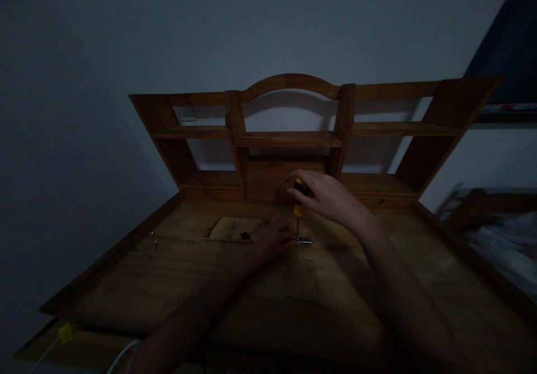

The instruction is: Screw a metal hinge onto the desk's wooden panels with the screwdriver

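Observation:
In my right hand [316, 192] is a screwdriver [298, 211] with a yellow and black handle, held upright with its shaft pointing down. Its tip meets a small shiny metal hinge [304, 241] lying on the wooden desktop [176, 284]. My left hand [274, 238] rests low on the wood, its closed fingertips at the hinge's left end beside the shaft. The dim light blurs the detail of those fingers. Several loose screws [155, 244] lie on the left part of the desktop.
A wooden shelf unit [289, 139] rises along the desktop's back edge, against a pale wall [251, 22]. Behind my left hand is a rough light patch [229, 228] in the wood. A yellow piece on a white cord [66, 332] sits at the front left.

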Demonstrator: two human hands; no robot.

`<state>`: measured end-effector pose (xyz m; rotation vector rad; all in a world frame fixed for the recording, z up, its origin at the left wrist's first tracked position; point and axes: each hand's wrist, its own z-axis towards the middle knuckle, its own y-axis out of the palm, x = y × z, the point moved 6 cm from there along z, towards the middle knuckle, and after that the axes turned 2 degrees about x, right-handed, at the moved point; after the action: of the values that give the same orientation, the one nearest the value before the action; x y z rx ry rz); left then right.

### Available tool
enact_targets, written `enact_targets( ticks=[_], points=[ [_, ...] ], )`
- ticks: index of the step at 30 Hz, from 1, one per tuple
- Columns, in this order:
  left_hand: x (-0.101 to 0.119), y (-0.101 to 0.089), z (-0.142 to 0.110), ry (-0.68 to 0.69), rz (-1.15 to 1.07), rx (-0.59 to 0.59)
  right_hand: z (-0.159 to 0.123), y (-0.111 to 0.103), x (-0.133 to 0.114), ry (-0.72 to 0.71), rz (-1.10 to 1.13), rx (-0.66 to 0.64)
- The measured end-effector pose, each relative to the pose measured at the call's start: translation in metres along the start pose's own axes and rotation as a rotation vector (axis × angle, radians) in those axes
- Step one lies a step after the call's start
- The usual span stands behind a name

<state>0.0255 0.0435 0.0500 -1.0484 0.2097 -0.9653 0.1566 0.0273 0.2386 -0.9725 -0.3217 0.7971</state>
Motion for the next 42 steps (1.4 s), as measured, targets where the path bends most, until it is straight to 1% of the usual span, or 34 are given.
enact_targets(
  ticks=[2, 4, 8, 10, 14, 17, 22, 25, 28, 30, 32, 35, 37, 39, 42],
  points=[
    [0.001, -0.001, 0.000, 0.002, 0.012, -0.001, 0.001, 0.000, 0.002, 0.051, -0.076, 0.000],
    [0.002, -0.002, 0.000, 0.003, 0.014, -0.010, 0.000, -0.001, 0.003, 0.067, -0.083, -0.001],
    [0.003, -0.003, 0.001, -0.022, 0.012, -0.015, -0.003, -0.002, 0.001, -0.003, 0.059, -0.022],
    [0.003, -0.002, 0.000, -0.016, 0.014, -0.003, -0.004, -0.002, 0.001, -0.018, 0.091, -0.024],
    [0.001, -0.001, 0.000, 0.003, -0.002, 0.001, -0.002, -0.003, 0.004, 0.019, 0.018, 0.004],
    [0.001, 0.000, 0.001, 0.019, -0.016, -0.007, -0.001, -0.005, 0.006, 0.042, -0.006, -0.011],
    [-0.002, 0.002, 0.000, 0.019, -0.020, -0.004, -0.004, -0.012, 0.002, -0.044, 0.098, -0.018],
    [-0.005, 0.004, -0.001, 0.002, 0.000, -0.004, -0.003, -0.011, -0.001, -0.041, 0.031, 0.020],
    [-0.005, 0.003, -0.001, 0.001, 0.004, -0.008, -0.002, -0.010, -0.002, 0.024, -0.122, 0.035],
    [-0.003, 0.003, -0.001, 0.011, -0.001, -0.012, -0.002, -0.011, -0.001, 0.068, -0.182, 0.037],
    [-0.002, 0.002, -0.001, 0.012, 0.004, -0.009, -0.003, -0.014, 0.000, 0.052, -0.140, 0.029],
    [-0.002, 0.002, 0.000, 0.014, 0.017, -0.015, -0.003, -0.014, -0.002, -0.029, 0.014, -0.002],
    [-0.002, 0.001, -0.001, 0.016, 0.018, -0.013, -0.003, -0.013, -0.001, -0.041, 0.062, -0.005],
    [-0.001, 0.000, -0.001, 0.020, 0.012, -0.010, -0.002, -0.011, -0.001, -0.020, 0.033, 0.010],
    [0.001, -0.002, -0.001, 0.022, 0.000, -0.011, -0.001, -0.009, -0.001, 0.026, -0.094, 0.021]
  ],
)
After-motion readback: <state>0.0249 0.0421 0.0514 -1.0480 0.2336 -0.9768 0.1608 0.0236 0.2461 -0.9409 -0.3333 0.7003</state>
